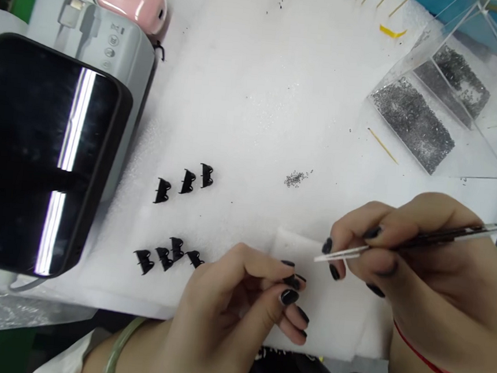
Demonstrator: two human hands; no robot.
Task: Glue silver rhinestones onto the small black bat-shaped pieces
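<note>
We held a small black clip (293, 281) pinched between thumb and fingertips of our left hand (238, 307), just above the folded white pad (333, 310). Our right hand (404, 246) gripped a slim tweezer tool (400, 243) in a pen hold, its pale tip pointing left, close to the clip but apart from it.

In our judgement the work was partway through: three black clips (184, 182) stood in an upper row and four more (168, 256) in a lower row on the white foam sheet (256, 94), while a little heap of tiny metal parts (295, 179) lay loose, well apart from both rows.

A clear tray (415, 123) holding more such parts sat to the upper right. A dark screen (38, 150) crowded the left edge; nothing lay between tool and clip.
</note>
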